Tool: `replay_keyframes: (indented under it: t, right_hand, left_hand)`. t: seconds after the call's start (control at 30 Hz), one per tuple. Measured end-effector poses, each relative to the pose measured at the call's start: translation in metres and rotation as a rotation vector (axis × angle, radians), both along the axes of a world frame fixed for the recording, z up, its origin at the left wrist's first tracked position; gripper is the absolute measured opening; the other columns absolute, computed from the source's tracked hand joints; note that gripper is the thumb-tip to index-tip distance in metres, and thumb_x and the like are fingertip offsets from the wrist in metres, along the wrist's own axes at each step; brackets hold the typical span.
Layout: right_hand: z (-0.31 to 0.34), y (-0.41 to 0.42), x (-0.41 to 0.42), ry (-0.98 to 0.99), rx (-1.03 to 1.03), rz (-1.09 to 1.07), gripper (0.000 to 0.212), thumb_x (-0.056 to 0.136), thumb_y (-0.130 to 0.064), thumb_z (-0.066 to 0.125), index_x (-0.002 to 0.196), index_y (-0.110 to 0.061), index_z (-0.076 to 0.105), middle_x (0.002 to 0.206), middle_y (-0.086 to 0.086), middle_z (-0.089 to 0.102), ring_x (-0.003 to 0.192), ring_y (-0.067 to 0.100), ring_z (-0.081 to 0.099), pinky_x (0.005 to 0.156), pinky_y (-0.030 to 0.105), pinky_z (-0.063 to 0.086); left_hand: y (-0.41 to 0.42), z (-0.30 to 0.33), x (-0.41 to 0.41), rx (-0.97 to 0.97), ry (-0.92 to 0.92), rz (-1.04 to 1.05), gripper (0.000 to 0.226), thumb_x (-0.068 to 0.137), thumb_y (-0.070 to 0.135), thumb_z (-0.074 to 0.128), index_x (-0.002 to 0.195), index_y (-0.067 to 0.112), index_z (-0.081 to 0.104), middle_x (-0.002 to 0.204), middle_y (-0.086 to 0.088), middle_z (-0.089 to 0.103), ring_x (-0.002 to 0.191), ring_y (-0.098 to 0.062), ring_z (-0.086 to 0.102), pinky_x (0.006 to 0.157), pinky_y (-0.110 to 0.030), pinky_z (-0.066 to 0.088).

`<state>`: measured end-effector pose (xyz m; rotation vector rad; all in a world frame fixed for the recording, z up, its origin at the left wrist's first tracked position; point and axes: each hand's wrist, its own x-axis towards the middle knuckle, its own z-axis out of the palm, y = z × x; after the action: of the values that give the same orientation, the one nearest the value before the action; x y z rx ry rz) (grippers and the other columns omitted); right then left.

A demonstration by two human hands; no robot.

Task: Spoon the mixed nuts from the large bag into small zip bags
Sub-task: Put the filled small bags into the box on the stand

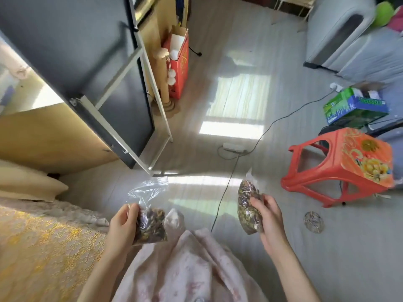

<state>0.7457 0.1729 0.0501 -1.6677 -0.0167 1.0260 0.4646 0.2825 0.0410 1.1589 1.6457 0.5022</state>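
Pale wood-grain flooring (pixel 239 40) with sunlit patches spreads below the seated person, whose lap is draped in a pink floral cloth (pixel 185 269). The left hand (pixel 123 225) curls around a clear small zip bag partly filled with mixed nuts (pixel 150 225), its empty top standing up above the fingers. The right hand (pixel 269 216) grips a fuller clear bag of mixed nuts (pixel 248 208), held upright and well apart from the first. A red plastic stool with flower print (pixel 340 166) lies tipped on its side to the right, near a black cable (pixel 226 190) running across the floor. A yellow patterned bedspread (pixel 48 247) lies at left.
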Motion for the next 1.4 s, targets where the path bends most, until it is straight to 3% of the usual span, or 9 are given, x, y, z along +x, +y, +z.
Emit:
replay_keyframes:
  t: [0.13, 0.33, 0.53, 0.63, 0.73, 0.83, 0.9, 1.13, 1.4]
  right_hand:
    - [-0.001, 0.01, 0.015, 0.018, 0.005, -0.07, 0.009, 0.083, -0.008, 0.064, 0.084, -0.011, 0.056, 0.082, 0.009, 0.063, 0.074, 0.019, 0.063, 0.068, 0.034, 0.048]
    - [-0.008, 0.045, 0.053, 0.019, -0.03, -0.17, 0.014, 0.082, -0.003, 0.065, 0.079, -0.01, 0.054, 0.082, 0.014, 0.06, 0.077, 0.025, 0.059, 0.072, 0.038, 0.044]
    - [-0.008, 0.126, 0.115, 0.013, -0.029, -0.252, 0.017, 0.082, -0.001, 0.064, 0.077, -0.012, 0.052, 0.075, 0.011, 0.06, 0.068, 0.022, 0.06, 0.065, 0.033, 0.045]
    - [-0.001, 0.166, 0.148, 0.001, -0.004, -0.287, 0.016, 0.082, -0.002, 0.064, 0.078, -0.013, 0.053, 0.072, 0.007, 0.061, 0.063, 0.017, 0.061, 0.06, 0.031, 0.046]
    - [0.007, 0.196, 0.18, -0.006, 0.0, -0.314, 0.016, 0.082, -0.004, 0.065, 0.078, -0.015, 0.054, 0.08, 0.009, 0.062, 0.073, 0.022, 0.062, 0.065, 0.033, 0.046]
    - [0.013, 0.216, 0.206, -0.016, -0.004, -0.338, 0.015, 0.082, -0.008, 0.066, 0.08, -0.018, 0.054, 0.086, 0.009, 0.061, 0.079, 0.023, 0.061, 0.066, 0.033, 0.047]
    - [0.015, 0.228, 0.223, -0.016, 0.013, -0.347, 0.013, 0.082, -0.008, 0.065, 0.084, -0.014, 0.053, 0.087, 0.012, 0.059, 0.081, 0.024, 0.06, 0.066, 0.033, 0.047]
    - [0.007, 0.27, 0.287, 0.008, -0.005, -0.43, 0.012, 0.083, -0.005, 0.064, 0.086, -0.01, 0.053, 0.09, 0.015, 0.058, 0.084, 0.026, 0.059, 0.069, 0.036, 0.048]
    - [-0.003, 0.337, 0.384, -0.022, -0.033, -0.354, 0.014, 0.082, -0.01, 0.067, 0.092, -0.007, 0.057, 0.096, 0.022, 0.062, 0.088, 0.032, 0.064, 0.073, 0.042, 0.051]
  left_hand:
    - [0.031, 0.003, 0.013, 0.03, 0.059, -0.059, 0.036, 0.096, 0.022, 0.047, 0.063, 0.013, 0.034, 0.06, -0.003, 0.029, 0.055, -0.016, 0.027, 0.052, -0.031, 0.022]
    - [0.093, -0.005, 0.049, 0.023, 0.061, 0.004, 0.036, 0.095, 0.023, 0.047, 0.064, 0.014, 0.032, 0.058, -0.003, 0.026, 0.05, -0.011, 0.024, 0.034, -0.016, 0.016]
    - [0.189, -0.004, 0.122, 0.032, 0.07, -0.095, 0.037, 0.096, 0.021, 0.046, 0.06, 0.014, 0.035, 0.056, 0.001, 0.036, 0.041, -0.002, 0.033, 0.042, -0.019, 0.03]
    - [0.242, 0.001, 0.171, 0.062, 0.096, -0.226, 0.031, 0.097, 0.019, 0.046, 0.067, 0.014, 0.05, 0.062, -0.003, 0.049, 0.058, -0.014, 0.045, 0.052, -0.019, 0.036]
    - [0.29, 0.01, 0.224, 0.132, 0.083, -0.334, 0.028, 0.096, 0.013, 0.047, 0.069, 0.011, 0.053, 0.064, -0.002, 0.051, 0.06, -0.017, 0.044, 0.06, -0.018, 0.04]
    - [0.329, 0.02, 0.272, 0.078, 0.022, -0.358, 0.028, 0.097, 0.021, 0.045, 0.073, 0.01, 0.055, 0.071, -0.009, 0.053, 0.069, -0.024, 0.049, 0.069, -0.038, 0.043]
    - [0.352, 0.024, 0.302, 0.081, -0.009, -0.363, 0.029, 0.097, 0.026, 0.044, 0.08, 0.005, 0.055, 0.078, -0.017, 0.054, 0.074, -0.026, 0.051, 0.069, -0.043, 0.046]
    - [0.4, 0.025, 0.379, 0.044, -0.035, -0.437, 0.031, 0.098, 0.028, 0.041, 0.084, 0.004, 0.054, 0.082, -0.021, 0.054, 0.074, -0.026, 0.052, 0.065, -0.036, 0.044]
    - [0.441, 0.014, 0.433, -0.048, -0.067, -0.316, 0.036, 0.097, 0.025, 0.045, 0.082, -0.007, 0.05, 0.075, -0.019, 0.051, 0.072, -0.028, 0.05, 0.065, -0.038, 0.041]
